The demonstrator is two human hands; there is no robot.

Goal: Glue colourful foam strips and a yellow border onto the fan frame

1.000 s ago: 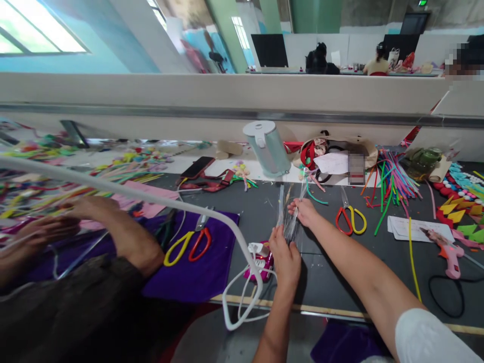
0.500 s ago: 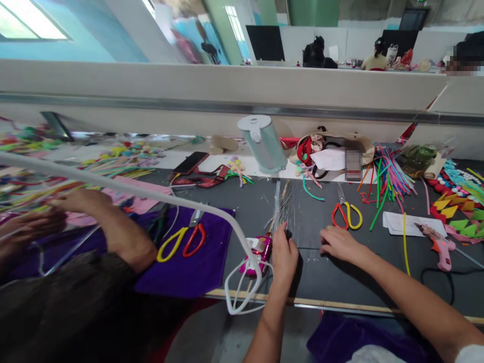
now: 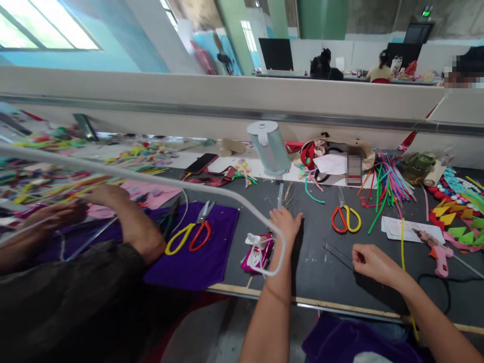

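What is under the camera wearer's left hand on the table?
Thin wires and a translucent strip show just beyond the left hand. Whatever lies directly beneath it is covered and cannot be seen.

Overexposed upper-left window (image 3: 40,27), dim lower left.

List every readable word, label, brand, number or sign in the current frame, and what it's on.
Readable: none.
Green lit sign at the top right: too small.
White papers by the pink glue gun: marks too small and blurred.
White sheet at the beige bag: faint marks, illegible.
Kettle: no lettering I can make out.
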